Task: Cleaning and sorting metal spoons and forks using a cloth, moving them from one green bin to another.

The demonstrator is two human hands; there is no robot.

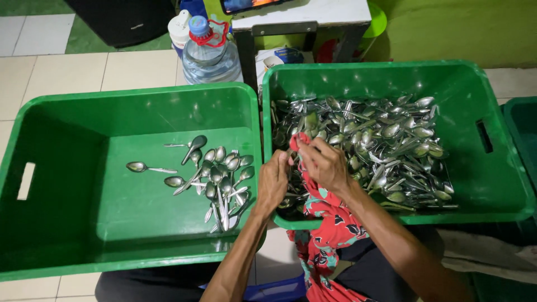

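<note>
Item wrapped in red floral cloth (330,218): hidden by cloth and both hands | lower spoons in right green crate (506,184): buried under heap | third crate (523,128): cut off at right edge | tabletop device (246,4): cropped at top edge

you're looking past the bins at a clear plastic water bottle (208,53) with a blue cap, standing beside a white bottle (180,28). a lit screen (249,4) is lying on the white table (313,14), with a white-and-blue packet (279,57) sitting beneath it.
</note>
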